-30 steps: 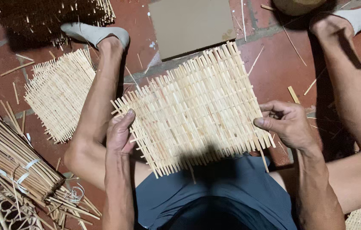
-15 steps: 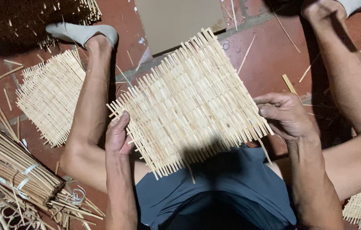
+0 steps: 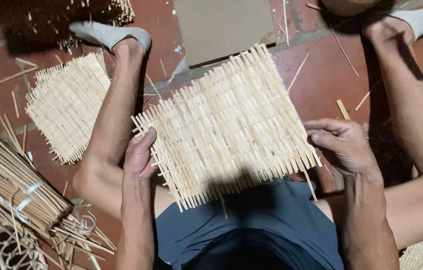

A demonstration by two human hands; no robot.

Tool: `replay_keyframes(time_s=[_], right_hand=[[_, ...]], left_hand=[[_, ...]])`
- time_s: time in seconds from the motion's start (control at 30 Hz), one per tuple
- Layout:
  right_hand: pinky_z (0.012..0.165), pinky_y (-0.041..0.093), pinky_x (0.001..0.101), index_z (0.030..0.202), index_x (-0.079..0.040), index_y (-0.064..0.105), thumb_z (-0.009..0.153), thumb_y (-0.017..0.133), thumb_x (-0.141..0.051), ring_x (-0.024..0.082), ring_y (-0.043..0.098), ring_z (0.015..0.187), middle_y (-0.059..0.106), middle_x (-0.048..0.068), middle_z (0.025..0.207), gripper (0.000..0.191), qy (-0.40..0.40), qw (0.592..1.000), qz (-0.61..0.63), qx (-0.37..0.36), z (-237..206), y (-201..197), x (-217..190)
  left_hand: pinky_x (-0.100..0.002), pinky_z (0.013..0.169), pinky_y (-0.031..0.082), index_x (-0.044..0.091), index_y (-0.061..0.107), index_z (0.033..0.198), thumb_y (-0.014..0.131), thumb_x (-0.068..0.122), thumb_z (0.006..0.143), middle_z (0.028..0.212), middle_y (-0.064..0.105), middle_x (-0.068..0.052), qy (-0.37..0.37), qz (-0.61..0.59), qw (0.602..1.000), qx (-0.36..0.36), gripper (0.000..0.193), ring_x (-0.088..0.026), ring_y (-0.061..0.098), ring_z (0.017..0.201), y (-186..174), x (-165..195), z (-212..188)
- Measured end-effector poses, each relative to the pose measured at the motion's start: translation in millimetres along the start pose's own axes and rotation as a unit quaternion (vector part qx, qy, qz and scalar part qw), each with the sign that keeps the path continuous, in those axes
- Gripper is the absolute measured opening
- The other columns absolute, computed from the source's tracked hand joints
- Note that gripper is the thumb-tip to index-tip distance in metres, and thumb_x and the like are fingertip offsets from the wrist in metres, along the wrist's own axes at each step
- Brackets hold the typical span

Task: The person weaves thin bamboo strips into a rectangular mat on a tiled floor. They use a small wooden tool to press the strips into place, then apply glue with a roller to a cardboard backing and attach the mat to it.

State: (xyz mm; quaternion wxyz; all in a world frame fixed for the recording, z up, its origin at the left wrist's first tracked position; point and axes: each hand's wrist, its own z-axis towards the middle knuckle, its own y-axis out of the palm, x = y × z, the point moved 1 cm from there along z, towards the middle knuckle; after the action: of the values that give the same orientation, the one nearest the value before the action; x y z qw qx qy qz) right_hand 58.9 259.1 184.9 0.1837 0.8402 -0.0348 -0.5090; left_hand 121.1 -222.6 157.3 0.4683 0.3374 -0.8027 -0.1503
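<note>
The left hand [image 3: 139, 155] gripped the left edge of a pale square mat woven from thin bamboo strips [image 3: 226, 125], thumb on top and fingers hidden beneath. The right hand [image 3: 344, 145] pinched the mat's right edge, fingers curled over the protruding strip ends. The mat was held flat and tilted between the two hands, above the person's lap in dark blue shorts [image 3: 251, 225] and between two bare legs stretched out on the red tiled floor [image 3: 321, 80].

Left of the mat, beyond the left leg, lay one second woven mat of the same pale strips [image 3: 66, 105], flat on the floor. Below that, one tied bundle of long bamboo strips [image 3: 11, 185] lay well to the mat's left. Beyond the mat's far edge lay one flat brown cardboard sheet [image 3: 221, 25], partly touching it in view. Two feet in light grey socks showed: one far-left [image 3: 109, 35], one far-right [image 3: 421, 20]. Several loose splinters were scattered about the floor.
</note>
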Motion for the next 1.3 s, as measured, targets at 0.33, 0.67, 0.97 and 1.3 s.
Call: replay_keyframes(time_s=[0.33, 0.67, 0.97, 1.3], right_hand=[[0.075, 0.059, 0.0294, 0.114, 0.006, 0.074, 0.087, 0.075, -0.001, 0.016, 0.071, 0.082, 0.076, 0.014, 0.095, 0.027, -0.019, 0.972, -0.228, 0.054, 7.5, 32.2, -13.8], [0.072, 0.059, 0.0295, 0.111, 0.005, 0.076, 0.087, 0.077, -0.002, 0.016, 0.071, 0.080, 0.077, 0.014, 0.092, 0.025, -0.012, 0.960, -0.271, 0.075, 5.3, 35.4, -13.8], [0.078, 0.059, 0.0275, 0.114, 0.008, 0.072, 0.089, 0.076, 0.001, 0.015, 0.071, 0.082, 0.076, 0.015, 0.098, 0.027, -0.063, 0.983, -0.168, 0.039, 13.1, 23.3, -9.7], [0.086, 0.058, 0.0279, 0.113, 0.012, 0.069, 0.095, 0.074, 0.005, 0.015, 0.069, 0.092, 0.073, 0.015, 0.102, 0.020, -0.150, 0.976, -0.155, 0.040, 62.6, 37.4, -24.5]], left_hand=[[-0.037, 0.079, 0.063, -0.012, 0.067, 0.117, 0.069, 0.014, 0.098, 0.105, 0.076, -0.018, -0.010, 0.074, 0.997, -0.018, 0.032, -0.023, 0.075, 0.086, 12.3, 26.5, 8.1], [-0.037, 0.078, 0.063, -0.013, 0.068, 0.117, 0.071, 0.013, 0.097, 0.106, 0.075, -0.020, 0.001, 0.074, 0.997, -0.017, 0.033, -0.023, 0.075, 0.087, 24.8, 28.4, 0.2], [-0.038, 0.080, 0.061, -0.014, 0.064, 0.123, 0.074, 0.019, 0.099, 0.110, 0.075, -0.019, -0.015, 0.060, 0.997, -0.036, 0.042, -0.024, 0.075, 0.091, 24.3, 38.7, 13.0], [-0.036, 0.091, 0.062, -0.011, 0.066, 0.123, 0.073, 0.004, 0.090, 0.113, 0.076, -0.017, 0.010, 0.043, 0.994, -0.100, 0.037, -0.022, 0.075, 0.098, 42.1, 80.2, -16.1]])
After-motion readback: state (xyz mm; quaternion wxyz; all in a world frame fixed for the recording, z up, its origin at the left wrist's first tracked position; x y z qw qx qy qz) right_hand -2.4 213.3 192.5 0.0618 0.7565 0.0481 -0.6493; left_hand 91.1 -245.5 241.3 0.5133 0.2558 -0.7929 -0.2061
